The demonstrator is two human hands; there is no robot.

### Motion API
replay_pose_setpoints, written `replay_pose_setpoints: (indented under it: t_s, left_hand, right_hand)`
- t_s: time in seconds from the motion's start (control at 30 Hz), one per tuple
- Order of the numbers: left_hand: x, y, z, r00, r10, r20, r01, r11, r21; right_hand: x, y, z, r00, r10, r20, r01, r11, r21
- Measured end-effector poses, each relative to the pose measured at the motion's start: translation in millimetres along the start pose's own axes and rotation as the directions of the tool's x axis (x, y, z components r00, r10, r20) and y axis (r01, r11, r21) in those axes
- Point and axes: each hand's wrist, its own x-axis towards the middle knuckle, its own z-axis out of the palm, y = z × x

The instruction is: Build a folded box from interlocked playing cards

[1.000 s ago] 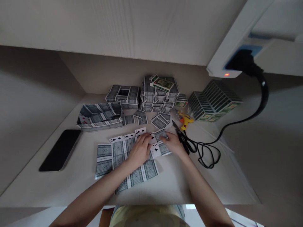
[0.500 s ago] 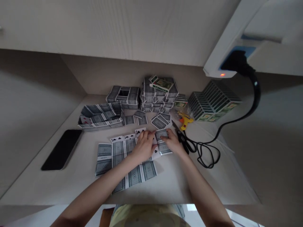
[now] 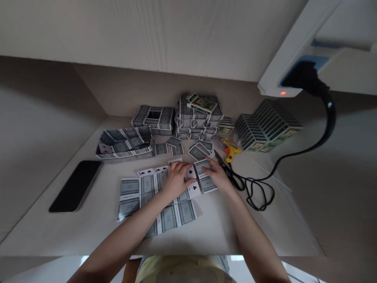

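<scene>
My left hand (image 3: 176,179) lies on a flat panel of joined playing cards (image 3: 168,220), its fingers stretched out and the thumb apart. Most of the panel shows grey patterned backs, while club faces show along its top and right edges. With thumb and fingers my right hand (image 3: 217,175) grips a small piece of joined playing cards (image 3: 208,184), backs up. That piece rests just right of the panel's club-faced edge (image 3: 194,188), a narrow gap between them. Part of the panel is hidden under my left hand and forearm.
Behind are an open card-built box (image 3: 125,157), stacked card blocks (image 3: 198,120) and loose cards (image 3: 197,152). To the right lie scissors (image 3: 231,175), a yellow glue gun (image 3: 231,150), its black cable (image 3: 259,179) and stacked card packs (image 3: 268,127). A phone (image 3: 75,186) lies left.
The small card piece in my right hand has shifted slightly right, away from the panel. My left hand has slid a little left, uncovering more of the club faces.
</scene>
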Motion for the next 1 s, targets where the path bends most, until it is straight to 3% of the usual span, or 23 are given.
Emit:
replay_pose_setpoints:
  t_s: [1.0]
  left_hand:
    - [-0.1,1.6,-1.0,0.999,-0.039,0.005,0.039,0.999,-0.029]
  right_hand:
    - [-2.6,-5.5,1.9,0.999,0.034,0.031,-0.034,0.999,0.001]
